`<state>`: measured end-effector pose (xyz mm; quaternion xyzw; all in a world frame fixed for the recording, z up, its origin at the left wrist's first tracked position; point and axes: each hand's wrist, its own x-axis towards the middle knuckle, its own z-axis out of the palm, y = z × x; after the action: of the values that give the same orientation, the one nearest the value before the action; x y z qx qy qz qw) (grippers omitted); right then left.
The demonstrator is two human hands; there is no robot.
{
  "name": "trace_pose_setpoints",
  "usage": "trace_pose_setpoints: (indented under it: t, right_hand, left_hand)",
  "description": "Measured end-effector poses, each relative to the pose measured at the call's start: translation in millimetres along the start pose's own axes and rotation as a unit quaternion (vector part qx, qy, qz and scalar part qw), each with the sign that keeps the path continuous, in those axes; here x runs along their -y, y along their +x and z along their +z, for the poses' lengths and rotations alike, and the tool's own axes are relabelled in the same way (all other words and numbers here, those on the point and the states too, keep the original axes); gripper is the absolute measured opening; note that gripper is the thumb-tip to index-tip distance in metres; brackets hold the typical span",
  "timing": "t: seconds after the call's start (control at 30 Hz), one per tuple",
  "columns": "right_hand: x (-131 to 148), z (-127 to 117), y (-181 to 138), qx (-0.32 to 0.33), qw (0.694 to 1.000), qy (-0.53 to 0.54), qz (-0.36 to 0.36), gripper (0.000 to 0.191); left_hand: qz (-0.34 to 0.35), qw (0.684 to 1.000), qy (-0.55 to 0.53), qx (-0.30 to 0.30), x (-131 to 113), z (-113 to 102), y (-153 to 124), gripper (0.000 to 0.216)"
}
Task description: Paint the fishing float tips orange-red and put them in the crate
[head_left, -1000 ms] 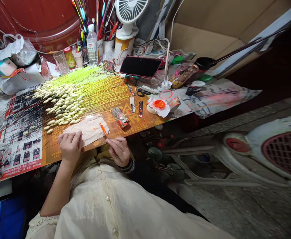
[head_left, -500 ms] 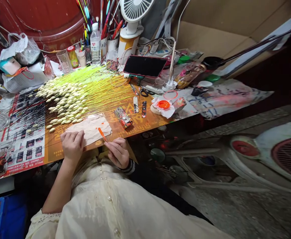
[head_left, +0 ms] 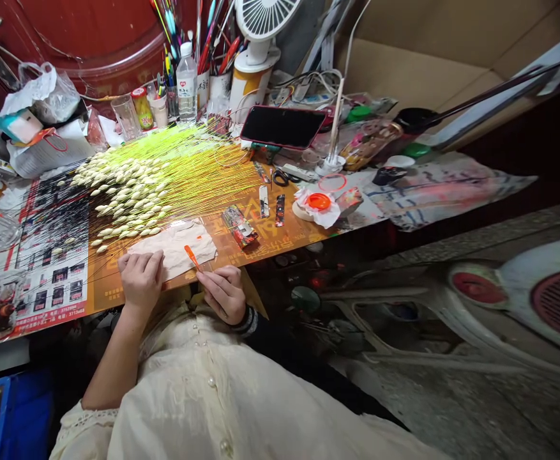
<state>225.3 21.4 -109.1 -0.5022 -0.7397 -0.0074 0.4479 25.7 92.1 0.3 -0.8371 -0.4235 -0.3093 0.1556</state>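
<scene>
Head view — two hands [head_left: 224, 295], one orange tool [head_left: 191, 256], one pale sheet [head_left: 176, 257]

White fan [head_left: 267, 18] behind a dark-screened phone [head_left: 282, 126], clear bottle [head_left: 186, 88] leftward, blue bin [head_left: 27, 406] at lower left.

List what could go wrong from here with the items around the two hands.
The orange-tipped tool in the right hand points over the pale sheet, which bears an orange spot; any wet colour might smear.
The orange dish sits near the front edge of the table, so a bump could tip it.
The left hand lies close to the loose, pale pods; a sideways sweep could scatter some.
</scene>
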Motion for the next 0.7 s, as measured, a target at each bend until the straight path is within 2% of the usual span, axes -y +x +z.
trace_pose_setpoints:
  t: [0.7]
  right_hand:
    - [-10.5, 11.7, -12.4, -0.027, 0.999, -0.02, -0.009, 0.038]
  left_hand:
    - [0.002, 1.0, 0.005, -0.004, 0.6, 0.7, 0.2, 0.015]
